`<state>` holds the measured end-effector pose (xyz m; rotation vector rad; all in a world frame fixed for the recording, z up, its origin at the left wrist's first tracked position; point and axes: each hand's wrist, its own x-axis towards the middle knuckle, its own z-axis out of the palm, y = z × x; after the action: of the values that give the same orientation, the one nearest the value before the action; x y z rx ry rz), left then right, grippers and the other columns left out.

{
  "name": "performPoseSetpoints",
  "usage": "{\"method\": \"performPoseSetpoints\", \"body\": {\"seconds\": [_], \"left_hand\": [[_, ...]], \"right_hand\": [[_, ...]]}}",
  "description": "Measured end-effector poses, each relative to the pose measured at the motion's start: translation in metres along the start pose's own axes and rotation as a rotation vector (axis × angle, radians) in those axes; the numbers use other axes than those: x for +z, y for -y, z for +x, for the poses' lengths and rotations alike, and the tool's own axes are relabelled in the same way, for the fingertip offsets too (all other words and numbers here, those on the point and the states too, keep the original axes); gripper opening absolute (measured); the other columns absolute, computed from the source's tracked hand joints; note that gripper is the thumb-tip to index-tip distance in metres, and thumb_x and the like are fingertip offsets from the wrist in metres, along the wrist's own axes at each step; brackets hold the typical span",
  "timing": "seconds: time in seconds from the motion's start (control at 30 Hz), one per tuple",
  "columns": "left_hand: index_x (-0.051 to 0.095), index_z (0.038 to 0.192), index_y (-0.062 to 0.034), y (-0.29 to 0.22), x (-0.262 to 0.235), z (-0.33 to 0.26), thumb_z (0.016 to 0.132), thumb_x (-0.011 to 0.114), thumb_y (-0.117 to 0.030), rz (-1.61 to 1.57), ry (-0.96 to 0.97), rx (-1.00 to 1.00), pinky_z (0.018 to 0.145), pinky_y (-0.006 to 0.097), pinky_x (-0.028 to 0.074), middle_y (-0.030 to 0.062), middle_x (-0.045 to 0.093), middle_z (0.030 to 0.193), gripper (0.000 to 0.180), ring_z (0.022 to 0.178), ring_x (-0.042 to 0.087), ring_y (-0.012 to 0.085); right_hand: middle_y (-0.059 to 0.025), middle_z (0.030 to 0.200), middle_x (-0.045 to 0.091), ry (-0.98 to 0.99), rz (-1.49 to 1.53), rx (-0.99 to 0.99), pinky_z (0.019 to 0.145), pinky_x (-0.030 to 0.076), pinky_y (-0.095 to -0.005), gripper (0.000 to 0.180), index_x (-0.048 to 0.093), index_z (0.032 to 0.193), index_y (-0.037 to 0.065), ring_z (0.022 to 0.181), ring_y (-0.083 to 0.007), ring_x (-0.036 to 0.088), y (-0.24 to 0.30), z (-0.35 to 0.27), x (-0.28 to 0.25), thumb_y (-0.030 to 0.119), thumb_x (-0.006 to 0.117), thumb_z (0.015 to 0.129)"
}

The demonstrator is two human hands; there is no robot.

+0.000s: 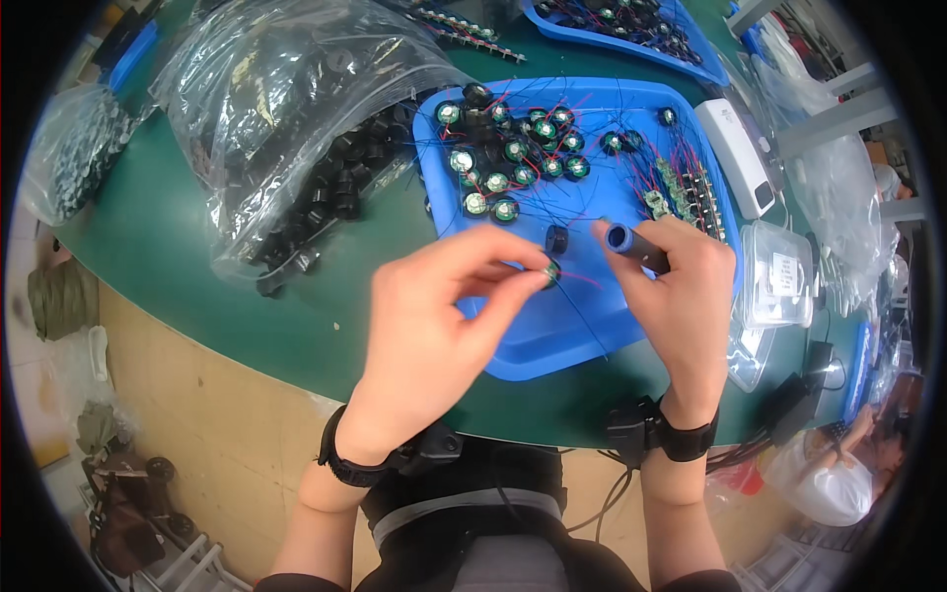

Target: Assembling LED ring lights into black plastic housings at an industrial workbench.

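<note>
Wired disc [551, 275] is pinched by the left grip [426, 311], dark tube [641, 249] clasped by the right grip [686, 286]; similar discs [515, 151] are wired, black caps [345, 190] apparently left undone.

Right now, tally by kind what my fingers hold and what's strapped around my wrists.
Small, round, green wired component: 1
Dark, blue-rimmed cylindrical tool: 1
Black wrist straps: 2
Total: 4

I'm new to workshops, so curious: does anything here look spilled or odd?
Nothing looks plainly damaged, but the clear bag beside the blue tray is untidy: black round parts heap along its lower edge, perhaps spilling; I can't tell.
</note>
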<state>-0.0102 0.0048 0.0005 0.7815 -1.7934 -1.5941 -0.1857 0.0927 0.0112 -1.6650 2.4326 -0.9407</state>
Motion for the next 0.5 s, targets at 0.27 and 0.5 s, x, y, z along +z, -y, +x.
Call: {"method": "performPoseSetpoints", "body": {"seconds": [0.27, 0.5], "left_hand": [[0.065, 0.09, 0.0, 0.011, 0.007, -0.004, 0.076, 0.07, 0.0, 0.668, 0.16, 0.302, 0.072, 0.036, 0.051, 0.0114, 0.066, 0.087, 0.015, 0.08, 0.062, 0.0298], [0.061, 0.096, -0.0009, 0.008, 0.006, -0.005, 0.073, 0.07, 0.004, 0.723, 0.186, 0.265, 0.072, 0.039, 0.05, 0.0129, 0.065, 0.087, 0.025, 0.083, 0.062, 0.032]], "right_hand": [[0.0028, 0.053, 0.036, -0.195, 0.977, 0.153, 0.045, 0.024, -0.0266, 0.038, 0.045, 0.059, 0.005, 0.045, -0.0078, 0.032, 0.007, 0.003, -0.009, 0.012, 0.057, 0.095], [0.0013, 0.049, 0.025, 0.153, 1.677, 0.034, 0.045, 0.022, -0.0315, 0.049, 0.028, 0.057, 0.013, 0.042, -0.0131, 0.019, 0.013, 0.003, 0.015, 0.028, 0.026, 0.104]]}}
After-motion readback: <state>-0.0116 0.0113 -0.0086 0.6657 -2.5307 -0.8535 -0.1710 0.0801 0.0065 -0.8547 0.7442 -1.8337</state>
